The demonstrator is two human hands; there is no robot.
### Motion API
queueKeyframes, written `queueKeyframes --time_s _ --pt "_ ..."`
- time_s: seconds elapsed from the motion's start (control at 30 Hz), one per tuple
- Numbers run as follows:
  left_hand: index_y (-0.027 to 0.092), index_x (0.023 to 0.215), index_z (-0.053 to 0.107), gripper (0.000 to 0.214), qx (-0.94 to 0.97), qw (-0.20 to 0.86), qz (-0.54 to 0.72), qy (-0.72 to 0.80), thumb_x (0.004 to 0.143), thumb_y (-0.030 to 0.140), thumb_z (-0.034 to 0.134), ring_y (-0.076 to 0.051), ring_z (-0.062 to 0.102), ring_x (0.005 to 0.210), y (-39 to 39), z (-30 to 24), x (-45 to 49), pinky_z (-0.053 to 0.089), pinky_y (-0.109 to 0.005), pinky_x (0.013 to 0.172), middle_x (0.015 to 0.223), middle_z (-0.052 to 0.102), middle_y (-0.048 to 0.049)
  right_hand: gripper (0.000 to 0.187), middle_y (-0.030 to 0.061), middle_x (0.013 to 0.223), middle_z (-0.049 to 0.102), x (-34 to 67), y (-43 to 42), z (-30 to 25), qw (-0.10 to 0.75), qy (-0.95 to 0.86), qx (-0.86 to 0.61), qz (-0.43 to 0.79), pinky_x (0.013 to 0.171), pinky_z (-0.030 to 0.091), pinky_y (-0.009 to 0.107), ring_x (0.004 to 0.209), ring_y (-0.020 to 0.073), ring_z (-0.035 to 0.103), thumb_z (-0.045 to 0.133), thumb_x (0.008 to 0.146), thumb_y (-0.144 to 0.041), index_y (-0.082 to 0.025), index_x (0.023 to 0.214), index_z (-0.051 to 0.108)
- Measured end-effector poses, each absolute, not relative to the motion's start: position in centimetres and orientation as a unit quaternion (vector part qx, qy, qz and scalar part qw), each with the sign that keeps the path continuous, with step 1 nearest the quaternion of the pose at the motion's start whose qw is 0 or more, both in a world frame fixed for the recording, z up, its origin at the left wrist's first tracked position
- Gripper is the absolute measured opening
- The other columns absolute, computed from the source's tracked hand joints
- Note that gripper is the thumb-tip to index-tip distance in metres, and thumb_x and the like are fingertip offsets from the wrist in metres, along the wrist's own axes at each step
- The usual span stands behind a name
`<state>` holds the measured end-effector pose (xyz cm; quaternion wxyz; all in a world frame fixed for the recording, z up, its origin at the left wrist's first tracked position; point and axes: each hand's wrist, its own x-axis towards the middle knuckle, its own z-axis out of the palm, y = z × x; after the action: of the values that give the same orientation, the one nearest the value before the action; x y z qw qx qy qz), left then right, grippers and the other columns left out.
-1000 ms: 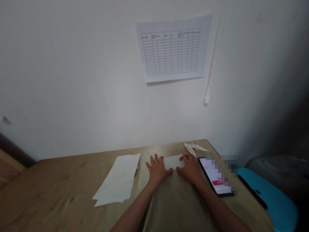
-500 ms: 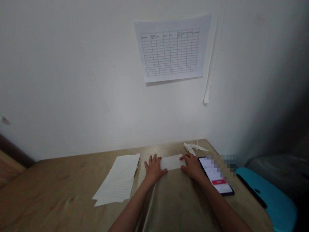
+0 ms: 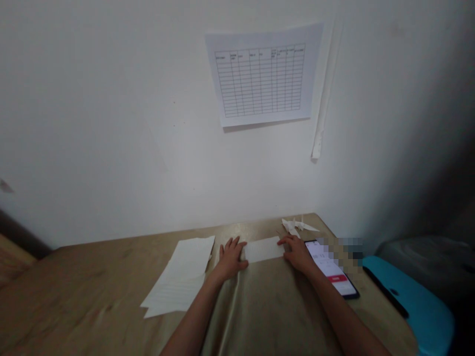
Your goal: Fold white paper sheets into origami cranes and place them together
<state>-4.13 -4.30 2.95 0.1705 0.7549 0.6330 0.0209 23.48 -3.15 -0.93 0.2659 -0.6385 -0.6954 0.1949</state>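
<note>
From the head view, a narrow white paper strip [image 3: 263, 249] lay flat on the bench [image 3: 85, 277], between the two hands and toward the bench's far edge. It looked thin and light, likely soft enough to crease or slide under a careless touch, and its smooth face offered little purchase. Its two short ends, where the hands already were, seemed the best places to take hold, or it could be pinned flat and lifted at one edge.

The left grip [image 3: 230, 258] was open, palm down with its fingers loosely spread, and its thumb side met the strip's left end. The right grip [image 3: 297, 253] was also open, its fingertips resting on the strip's right end. Neither was pinching the paper.

To the left lay a loose stack of paper sheets [image 3: 178, 282]. Beyond the right grip sat small folded paper birds [image 3: 297, 225], and nearer it lay a phone [image 3: 328, 269] with a lit screen, partly blurred out. A ruled chart [image 3: 261, 74] was taped to the wall.
</note>
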Motion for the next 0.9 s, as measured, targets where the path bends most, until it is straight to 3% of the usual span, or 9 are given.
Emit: queueKeyframes --time_s 0.37,0.53,0.63,0.8,0.9 --pt "0.027 0.152 0.044 0.069 0.784 0.174 0.035 0.595 0.085 0.031 0.061 -0.032 0.014 0.157 -4.0 2.6 -5.6 0.009 -0.058 0.126 0.168 0.024 -0.0081 0.055 0.0067 0.132 0.063 24.1 -2.2 -2.2 0.257 -0.71 -0.627 0.19 0.111 0.038 0.037 0.128 0.0248 0.055 0.051 0.066 -0.002 -0.024 0.109 0.076" --pt "0.026 0.146 0.051 0.059 0.779 0.165 0.067 0.601 0.091 0.047 0.057 -0.034 0.019 0.156 -3.9 1.8 -5.4 0.011 -0.061 0.124 0.166 0.031 -0.01 0.045 0.0083 0.13 0.063 24.2 -2.1 -2.7 0.267 -0.718 -0.617 0.183 0.111 0.039 0.038 0.126 0.0245 0.055 0.05 0.076 -0.007 -0.023 0.108 0.077" --pt "0.025 0.141 0.056 0.06 0.779 0.147 0.096 0.603 0.087 0.052 0.064 -0.035 0.025 0.153 -3.8 1.4 -5.2 0.015 -0.061 0.123 0.163 0.037 -0.0116 0.04 0.0086 0.13 0.063 24.3 -2.2 -2.7 0.271 -0.722 -0.61 0.183 0.111 0.039 0.039 0.125 0.0245 0.055 0.051 0.08 -0.012 -0.023 0.108 0.077" --pt "0.021 0.147 0.05 0.077 0.775 0.139 0.12 0.605 0.08 0.05 0.074 -0.035 0.033 0.149 -3.4 1.1 -5.3 0.019 -0.057 0.123 0.159 0.041 -0.0156 0.045 0.01 0.133 0.061 24.4 -2.6 -2.1 0.251 -0.739 -0.598 0.185 0.112 0.038 0.041 0.128 0.0271 0.053 0.063 0.072 -0.015 -0.022 0.115 0.074" --pt "0.021 0.145 0.053 0.076 0.772 0.145 0.124 0.606 0.078 0.05 0.076 -0.036 0.033 0.149 -3.2 1.0 -5.4 0.019 -0.056 0.123 0.159 0.042 -0.0152 0.044 0.0103 0.134 0.061 24.3 -3.0 -1.8 0.25 -0.737 -0.601 0.181 0.112 0.037 0.042 0.128 0.0277 0.053 0.064 0.073 -0.017 -0.022 0.116 0.073"
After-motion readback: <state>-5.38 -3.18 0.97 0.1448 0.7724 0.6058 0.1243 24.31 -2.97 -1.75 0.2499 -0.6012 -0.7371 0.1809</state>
